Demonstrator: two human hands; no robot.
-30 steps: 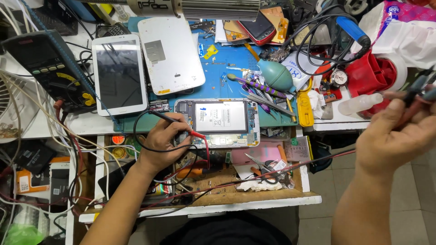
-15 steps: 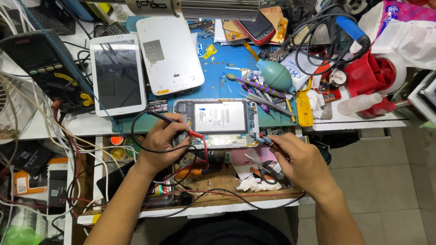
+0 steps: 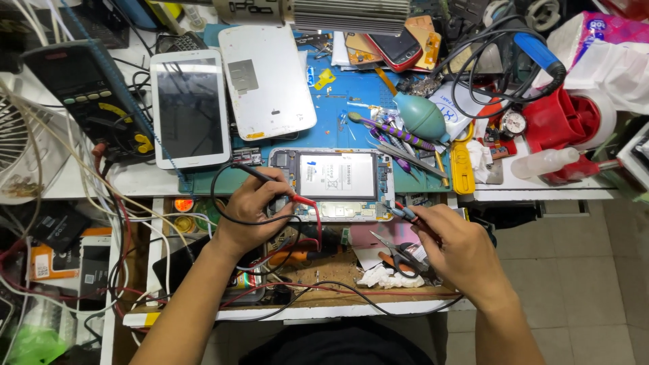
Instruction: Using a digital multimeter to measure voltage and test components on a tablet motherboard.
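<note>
Both hands work at the near edge of an opened tablet [image 3: 336, 184] that lies face down on the surface [image 3: 351, 108], its inner battery panel showing. The left hand [image 3: 253, 209] is curled around a red probe [image 3: 305, 201] and presses its tip toward the lower left corner of the tablet, with a black probe [image 3: 251, 172] and its lead looping just above the knuckles. The right hand [image 3: 460, 253] is closed in a pinch on a thin tool [image 3: 405, 213], seemingly tweezers, whose point touches the tablet's lower right corner; whether the tips grip anything is too small to tell. Between the two hands, below the tablet, red and black wires cross a cluttered wooden tray [image 3: 324, 270], and a pair of scissors [image 3: 399, 255] lies just beside the right hand's fingers. Beyond the left hand, farther up the surface, sit a white tablet [image 3: 189, 108] with a dark screen and, beside it, a detached white back cover [image 3: 267, 81]. Well to the left of the left hand lies a dark multimeter [image 3: 88, 88]. Beyond the right hand stand a teal rubber blower [image 3: 420, 116], a yellow utility knife [image 3: 462, 165] and, farther right, a red tape dispenser [image 3: 561, 125].
</note>
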